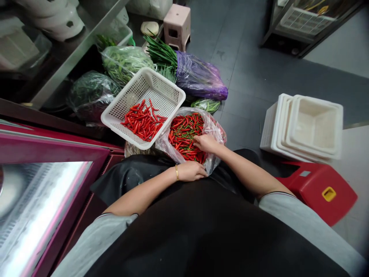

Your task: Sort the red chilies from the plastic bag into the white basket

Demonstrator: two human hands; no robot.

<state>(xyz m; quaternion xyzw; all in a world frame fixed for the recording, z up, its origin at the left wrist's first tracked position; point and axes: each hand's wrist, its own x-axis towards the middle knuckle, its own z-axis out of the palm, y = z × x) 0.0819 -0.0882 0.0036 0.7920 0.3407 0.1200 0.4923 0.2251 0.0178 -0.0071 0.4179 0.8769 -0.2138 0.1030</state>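
A clear plastic bag [215,129] full of thin red chilies [184,132] with green stems stands open before my lap. My right hand [206,143] reaches over its right rim, with its fingertips closed among the chilies. Lower down, my left hand [190,171], with a gold bracelet at the wrist, lies at the bag's near edge. Its fingers are bent together, and what they hold is hidden. Left of the bag, a white perforated basket [167,90] sits tilted, with a pile of red chilies [142,121] in its lower part.
Bagged greens [127,61] and long green stalks in a purple bag [198,77] lie beyond the basket. A pink stool [177,25] stands farther back. Stacked white baskets [314,123] and a red plastic object [319,190] are on the right. A lit glass-topped cabinet [52,200] is at left.
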